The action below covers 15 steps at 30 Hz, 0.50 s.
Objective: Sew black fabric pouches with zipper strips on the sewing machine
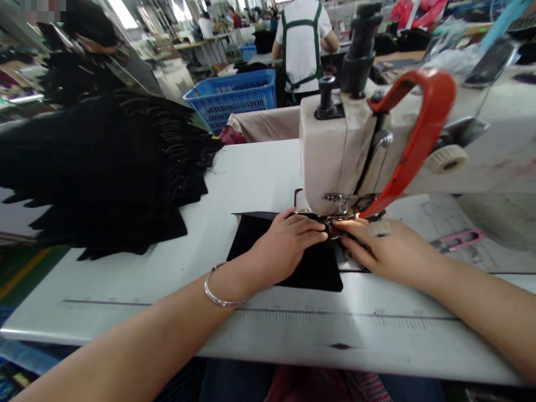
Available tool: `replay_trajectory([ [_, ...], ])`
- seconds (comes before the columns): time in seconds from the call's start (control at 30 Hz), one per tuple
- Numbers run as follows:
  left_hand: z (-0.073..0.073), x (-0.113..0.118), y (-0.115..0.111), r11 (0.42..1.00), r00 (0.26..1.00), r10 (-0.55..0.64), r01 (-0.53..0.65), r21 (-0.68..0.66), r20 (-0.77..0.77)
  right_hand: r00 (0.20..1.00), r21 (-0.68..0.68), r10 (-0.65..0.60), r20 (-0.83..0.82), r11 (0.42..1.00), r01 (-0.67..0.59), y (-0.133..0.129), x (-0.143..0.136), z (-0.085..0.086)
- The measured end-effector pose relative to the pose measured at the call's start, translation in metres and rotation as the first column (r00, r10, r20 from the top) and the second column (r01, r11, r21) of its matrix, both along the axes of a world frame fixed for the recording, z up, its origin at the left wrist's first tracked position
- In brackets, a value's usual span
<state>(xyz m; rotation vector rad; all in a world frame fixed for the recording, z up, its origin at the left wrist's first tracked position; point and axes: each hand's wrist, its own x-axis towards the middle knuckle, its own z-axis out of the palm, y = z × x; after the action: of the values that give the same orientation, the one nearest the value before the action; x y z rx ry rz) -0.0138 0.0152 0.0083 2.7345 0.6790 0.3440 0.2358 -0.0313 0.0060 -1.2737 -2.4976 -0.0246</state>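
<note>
A flat black fabric piece [320,271] lies on the sewing machine bed, its far right edge under the presser foot [335,218]. My left hand [285,243], with a ring and a silver bangle, rests on top of this fabric, fingers stretched toward the needle area. From the other side, my right hand [379,245] reaches in close to the foot. Its thumb and index finger close around the fabric's right edge, and the fingertips are partly hidden by the machine parts. The white sewing machine [324,151] has a red curved guard [422,139] arching above my right hand.
A tall stack of black fabric pieces [109,167] covers the table's left side. Pink-handled thread snips [460,240] lie right of my right hand. A ruler scale [301,317] runs along the front edge. Beyond stand a blue basket [234,92] and a seated person [302,44].
</note>
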Motion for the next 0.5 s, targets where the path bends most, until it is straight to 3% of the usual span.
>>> replay_trajectory([
  [0.5, 0.0003, 0.0009, 0.0019, 1.000, 1.000, 0.003, -0.003, -0.005, -0.005, 0.998, -0.024, -0.045, -0.032, 0.999, 0.044, 0.0003, 0.0008, -0.0023],
])
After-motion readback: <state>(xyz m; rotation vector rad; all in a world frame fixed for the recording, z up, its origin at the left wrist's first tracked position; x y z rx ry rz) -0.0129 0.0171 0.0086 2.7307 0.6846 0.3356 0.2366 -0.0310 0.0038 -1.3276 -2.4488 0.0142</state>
